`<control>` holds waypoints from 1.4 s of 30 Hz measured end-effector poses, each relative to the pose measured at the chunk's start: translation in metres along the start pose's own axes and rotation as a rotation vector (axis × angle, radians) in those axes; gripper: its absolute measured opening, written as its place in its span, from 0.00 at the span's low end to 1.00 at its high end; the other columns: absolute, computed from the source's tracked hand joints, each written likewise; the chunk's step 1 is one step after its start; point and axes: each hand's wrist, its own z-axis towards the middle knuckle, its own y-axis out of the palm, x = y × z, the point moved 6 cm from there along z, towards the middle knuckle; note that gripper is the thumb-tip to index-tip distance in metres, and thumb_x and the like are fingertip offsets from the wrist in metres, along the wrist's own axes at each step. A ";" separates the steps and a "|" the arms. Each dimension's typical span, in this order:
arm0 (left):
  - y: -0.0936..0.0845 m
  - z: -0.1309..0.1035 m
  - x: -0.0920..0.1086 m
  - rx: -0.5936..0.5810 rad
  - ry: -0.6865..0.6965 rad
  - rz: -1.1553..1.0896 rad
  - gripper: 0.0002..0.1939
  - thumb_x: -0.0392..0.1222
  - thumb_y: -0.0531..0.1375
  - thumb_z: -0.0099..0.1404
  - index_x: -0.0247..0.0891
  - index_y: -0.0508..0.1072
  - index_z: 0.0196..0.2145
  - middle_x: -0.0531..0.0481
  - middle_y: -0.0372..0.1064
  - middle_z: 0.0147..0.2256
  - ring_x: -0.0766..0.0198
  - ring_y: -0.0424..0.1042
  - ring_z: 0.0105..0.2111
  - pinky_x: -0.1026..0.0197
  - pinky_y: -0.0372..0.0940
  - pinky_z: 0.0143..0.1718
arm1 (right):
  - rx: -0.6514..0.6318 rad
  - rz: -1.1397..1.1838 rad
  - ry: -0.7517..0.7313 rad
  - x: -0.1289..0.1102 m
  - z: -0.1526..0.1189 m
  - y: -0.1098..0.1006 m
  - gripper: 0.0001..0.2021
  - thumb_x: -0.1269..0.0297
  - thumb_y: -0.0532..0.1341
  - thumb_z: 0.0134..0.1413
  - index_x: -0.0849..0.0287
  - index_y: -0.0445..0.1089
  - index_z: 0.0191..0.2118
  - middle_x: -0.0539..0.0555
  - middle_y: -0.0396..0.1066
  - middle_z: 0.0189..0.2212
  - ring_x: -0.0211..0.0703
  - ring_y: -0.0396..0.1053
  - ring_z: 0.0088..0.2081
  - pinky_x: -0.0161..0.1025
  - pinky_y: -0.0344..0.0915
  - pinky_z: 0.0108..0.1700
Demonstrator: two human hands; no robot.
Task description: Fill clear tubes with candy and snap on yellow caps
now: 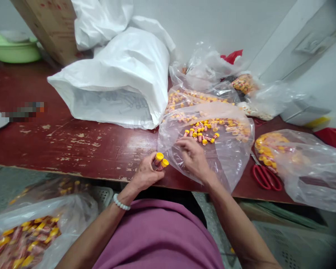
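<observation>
Two small clear tubes with yellow caps and reddish contents stand upright in my left hand, its fingers wrapped round them. My right hand is over the near edge of a clear plastic bag, its fingers bent; whether they pinch anything I cannot make out. Just beyond its fingertips, several yellow-capped tubes lie in the bag's open mouth, and more show through the plastic behind. Left of that bag, a white sack lies with its mouth toward me, clear empty tubes inside.
Red-handled scissors lie right of the clear bag, beside another bag of yellow-capped pieces. Below the worn red table, at lower left, an open bag holds many filled tubes. A green basin and cardboard box stand at back left.
</observation>
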 end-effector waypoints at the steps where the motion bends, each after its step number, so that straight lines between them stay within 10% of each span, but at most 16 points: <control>1: 0.000 0.001 -0.003 0.010 -0.017 -0.046 0.12 0.30 0.61 0.44 0.36 0.63 0.27 0.57 0.60 0.25 0.71 0.59 0.25 0.68 0.56 0.25 | 0.045 -0.088 0.097 0.021 0.005 -0.006 0.15 0.76 0.50 0.52 0.58 0.68 0.42 0.57 0.68 0.41 0.44 0.65 0.46 0.42 0.63 0.49; 7: -0.004 0.000 -0.010 0.058 -0.023 -0.091 0.12 0.31 0.61 0.44 0.37 0.62 0.27 0.57 0.60 0.26 0.70 0.61 0.26 0.69 0.57 0.26 | -0.036 -0.621 0.535 0.103 0.004 -0.006 0.19 0.50 0.59 0.53 0.60 0.67 0.43 0.63 0.67 0.44 0.53 0.66 0.45 0.44 0.62 0.43; 14: -0.007 0.000 0.004 0.078 -0.012 -0.065 0.12 0.30 0.61 0.44 0.37 0.63 0.27 0.58 0.61 0.26 0.70 0.62 0.26 0.69 0.57 0.26 | 0.073 -0.512 0.491 0.109 -0.001 -0.012 0.11 0.63 0.56 0.55 0.64 0.68 0.40 0.63 0.69 0.39 0.50 0.67 0.41 0.44 0.62 0.43; 26: -0.004 -0.001 0.001 -0.001 0.027 0.074 0.13 0.32 0.60 0.46 0.35 0.68 0.33 0.55 0.64 0.28 0.68 0.62 0.27 0.66 0.57 0.29 | -0.203 0.193 -0.143 -0.074 -0.008 0.002 0.13 0.75 0.52 0.57 0.56 0.68 0.44 0.55 0.68 0.40 0.41 0.66 0.44 0.40 0.65 0.46; 36: -0.003 -0.002 -0.003 -0.007 0.004 0.025 0.14 0.32 0.61 0.45 0.36 0.66 0.33 0.56 0.63 0.27 0.69 0.61 0.26 0.67 0.56 0.27 | -0.036 0.111 -0.100 -0.065 -0.011 0.000 0.16 0.78 0.52 0.52 0.55 0.66 0.44 0.56 0.64 0.44 0.44 0.64 0.47 0.44 0.64 0.47; 42: -0.002 -0.004 0.000 -0.002 0.033 -0.053 0.13 0.33 0.62 0.46 0.35 0.67 0.32 0.54 0.66 0.30 0.68 0.63 0.29 0.66 0.58 0.30 | -0.172 -0.040 -0.201 -0.070 -0.024 0.029 0.16 0.76 0.55 0.49 0.54 0.68 0.42 0.57 0.64 0.48 0.49 0.62 0.48 0.51 0.61 0.49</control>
